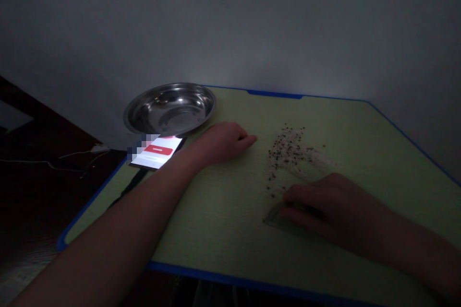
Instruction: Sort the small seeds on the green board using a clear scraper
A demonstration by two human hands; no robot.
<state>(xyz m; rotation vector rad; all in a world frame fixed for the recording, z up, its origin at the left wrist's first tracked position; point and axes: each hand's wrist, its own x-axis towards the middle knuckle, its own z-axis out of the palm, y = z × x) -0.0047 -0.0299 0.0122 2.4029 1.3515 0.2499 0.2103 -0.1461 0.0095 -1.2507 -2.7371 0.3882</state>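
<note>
My left hand (228, 143) rests on the table, left of a scatter of small pale grains mixed with dark bean-like bits (286, 153). Its fingers are curled under with the thumb pointing right, and whatever lies inside them is hidden. My right hand (324, 204) is in front of the grains, thumb and forefinger bent round a clear, see-through thing with a curved edge (272, 217). Most of that clear thing is covered by the hand, and the dim light hides its kind.
A shiny steel basin (171, 110) stands at the back left corner. A lit phone (154, 153) lies just in front of it, beside my left forearm. The green table (216, 230) has a blue rim and meets a grey wall (230, 24). White cables (82, 160) lie to the left.
</note>
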